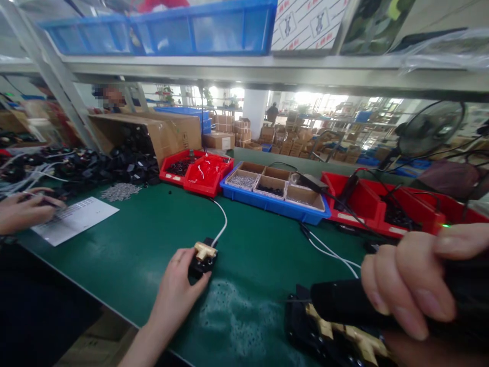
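My left hand point(178, 288) grips a small black housing point(199, 267) between thumb and fingers on the green table. On top of the housing sits a brass T-shaped fitting point(204, 252), and a white cable point(224, 219) curves away behind it. At the lower right, close to the camera, my right hand point(410, 285) is wrapped around a black electric screwdriver point(344, 302). Its thin bit points left, apart from the housing in my left hand. Under the screwdriver are more black housings point(296, 326) with brass fittings point(367, 342), partly hidden by it.
Red bins point(208, 176) and a blue tray point(267, 204) of small parts line the table's back. At left, a co-worker's hand point(28, 210) is above a white sheet point(76, 219), near grey small parts point(120, 191) and a pile of black parts. A fan point(431, 127) stands right.
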Action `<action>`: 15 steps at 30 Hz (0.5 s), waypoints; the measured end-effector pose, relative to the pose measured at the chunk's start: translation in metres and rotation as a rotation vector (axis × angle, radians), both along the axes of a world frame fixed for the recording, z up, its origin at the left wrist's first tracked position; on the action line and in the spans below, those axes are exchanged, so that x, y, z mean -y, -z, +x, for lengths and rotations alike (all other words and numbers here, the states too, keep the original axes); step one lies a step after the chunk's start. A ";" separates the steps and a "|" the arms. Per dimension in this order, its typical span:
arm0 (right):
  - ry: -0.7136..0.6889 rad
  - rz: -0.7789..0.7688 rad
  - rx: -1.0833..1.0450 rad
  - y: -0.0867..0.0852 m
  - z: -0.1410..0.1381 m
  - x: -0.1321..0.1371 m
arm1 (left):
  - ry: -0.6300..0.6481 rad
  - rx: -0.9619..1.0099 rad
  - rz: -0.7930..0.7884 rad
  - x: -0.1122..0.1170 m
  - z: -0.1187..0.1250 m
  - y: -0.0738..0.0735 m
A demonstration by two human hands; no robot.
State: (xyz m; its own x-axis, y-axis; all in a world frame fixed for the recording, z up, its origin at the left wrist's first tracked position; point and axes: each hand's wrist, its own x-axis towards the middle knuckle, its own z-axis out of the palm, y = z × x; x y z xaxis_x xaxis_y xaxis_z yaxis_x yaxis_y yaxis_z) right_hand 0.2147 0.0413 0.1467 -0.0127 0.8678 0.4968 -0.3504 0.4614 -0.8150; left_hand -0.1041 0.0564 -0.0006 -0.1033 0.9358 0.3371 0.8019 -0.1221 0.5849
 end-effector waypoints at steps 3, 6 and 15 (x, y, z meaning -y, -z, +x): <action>-0.019 -0.043 0.001 0.000 -0.004 0.001 | 0.145 -0.118 0.160 0.036 0.041 0.006; -0.028 -0.070 0.022 -0.002 0.000 0.004 | 0.219 -0.112 0.108 0.066 0.079 0.008; -0.065 0.035 -0.003 -0.009 -0.019 0.024 | 0.312 -0.068 0.068 0.084 0.093 0.007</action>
